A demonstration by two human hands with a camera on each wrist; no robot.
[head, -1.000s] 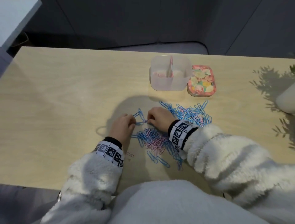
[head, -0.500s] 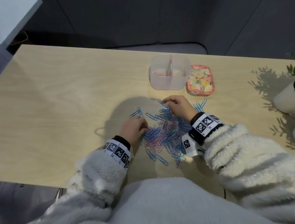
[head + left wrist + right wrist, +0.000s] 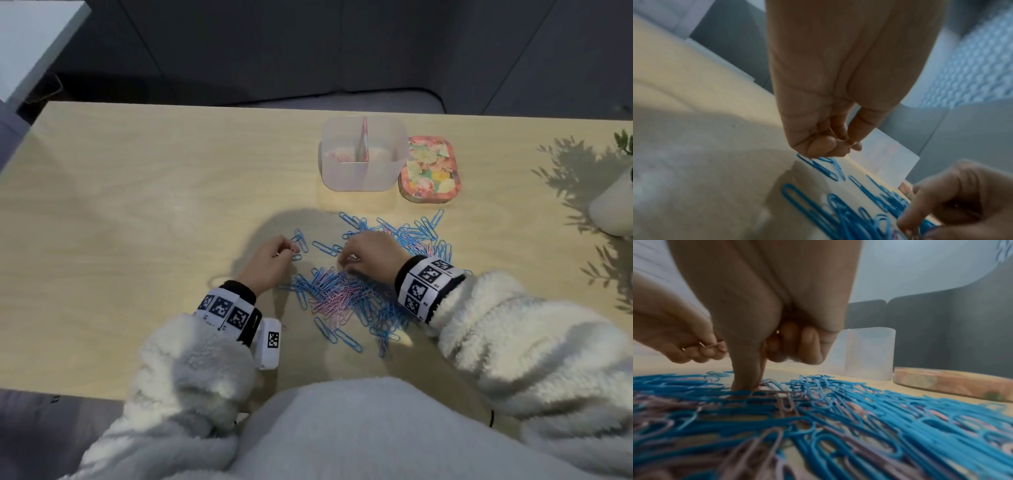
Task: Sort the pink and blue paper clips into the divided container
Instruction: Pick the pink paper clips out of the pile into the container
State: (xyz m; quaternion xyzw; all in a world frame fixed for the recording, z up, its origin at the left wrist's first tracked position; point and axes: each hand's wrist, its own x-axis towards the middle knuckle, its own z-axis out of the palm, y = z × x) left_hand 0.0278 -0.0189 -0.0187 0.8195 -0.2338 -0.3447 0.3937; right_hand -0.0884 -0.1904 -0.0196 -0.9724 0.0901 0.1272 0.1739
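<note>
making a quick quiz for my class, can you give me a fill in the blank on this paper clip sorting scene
1. The divided container stands directly beside a floral ____.
2. Most clips in the paper clip pile on the table are ____.
3. The few clips already in the container are ____.
4. The right hand reaches into the pile with its thumb and ____ finger.

Missing words: lid; blue; pink; index

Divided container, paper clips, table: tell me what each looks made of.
Divided container: seemingly frosted, translucent plastic; its centre divider and a pink tint show hazily through the walls.
Paper clips: thin bent wire loops in smooth, uniform blue or pink, probably a plastic coating over metal.
Table: pale wood or wood-look laminate; faint grain lines, smooth satin surface with soft reflections.
</note>
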